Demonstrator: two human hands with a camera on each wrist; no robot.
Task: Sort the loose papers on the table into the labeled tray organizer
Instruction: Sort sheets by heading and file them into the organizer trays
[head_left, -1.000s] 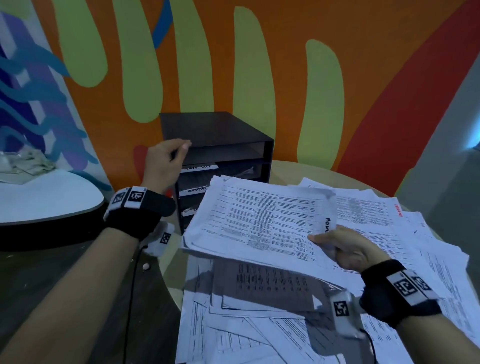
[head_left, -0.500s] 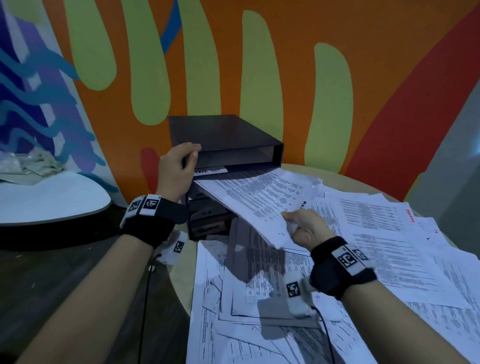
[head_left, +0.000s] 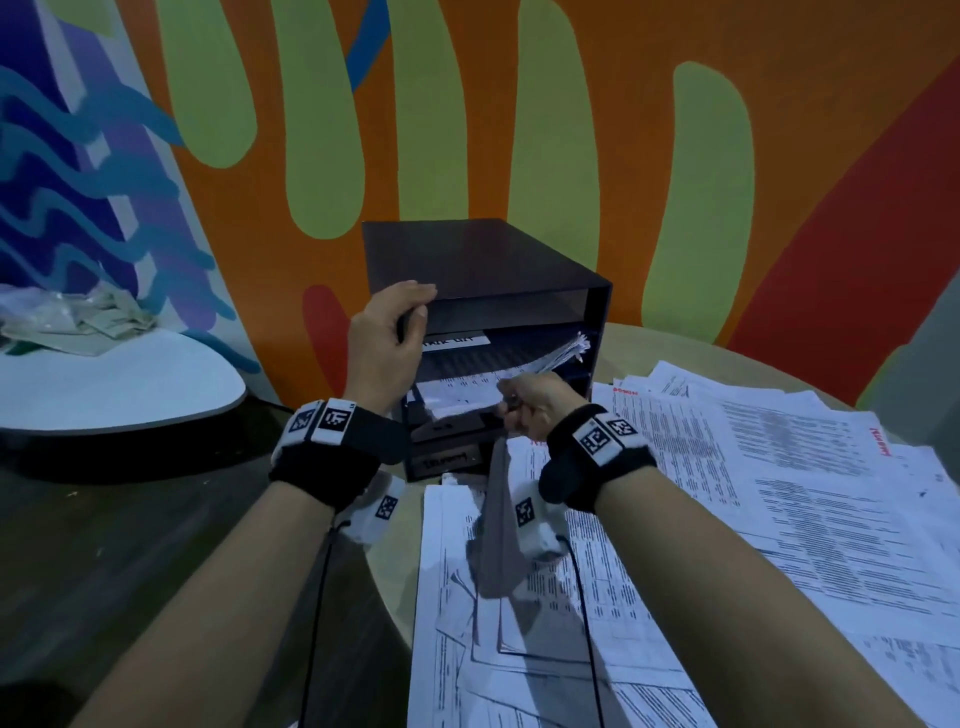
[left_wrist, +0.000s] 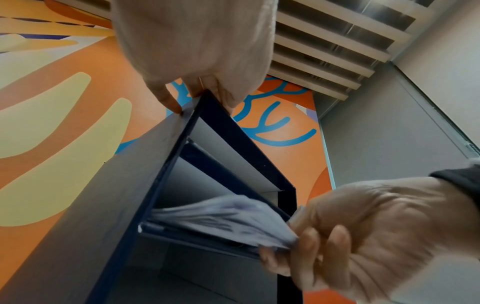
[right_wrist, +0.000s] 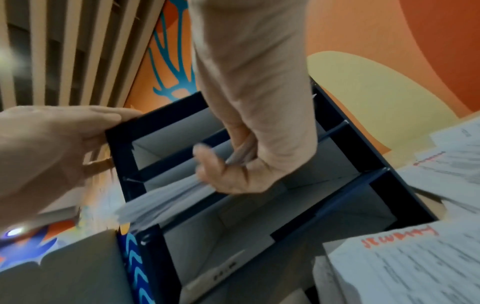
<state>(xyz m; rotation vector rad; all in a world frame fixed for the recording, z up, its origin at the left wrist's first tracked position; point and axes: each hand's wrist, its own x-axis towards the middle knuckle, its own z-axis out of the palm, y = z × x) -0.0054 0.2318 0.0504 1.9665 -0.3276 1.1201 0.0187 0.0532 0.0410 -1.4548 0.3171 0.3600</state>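
Observation:
A dark tray organizer (head_left: 483, 260) with several labeled shelves stands at the table's back edge. My left hand (head_left: 389, 338) grips its top front left corner, thumb under the top panel (left_wrist: 200, 98). My right hand (head_left: 530, 405) pinches a stack of printed papers (head_left: 457, 395) whose far end lies inside a middle shelf (left_wrist: 221, 218). The stack's right edge fans up against the organizer's right wall (head_left: 566, 351). In the right wrist view the right hand (right_wrist: 233, 164) holds the papers (right_wrist: 161, 201) at the shelf mouth. Loose papers (head_left: 753, 493) cover the table.
More printed sheets (head_left: 519, 623) lie in front of the organizer, some with red handwritten words. The round wooden table (head_left: 654, 348) shows bare wood behind the papers. A white round table (head_left: 119, 384) with crumpled material stands at left. A painted wall rises behind.
My right hand carried the paper stack from above the table pile leftward and forward into a middle shelf of the organizer. My left hand kept its hold on the organizer's top corner.

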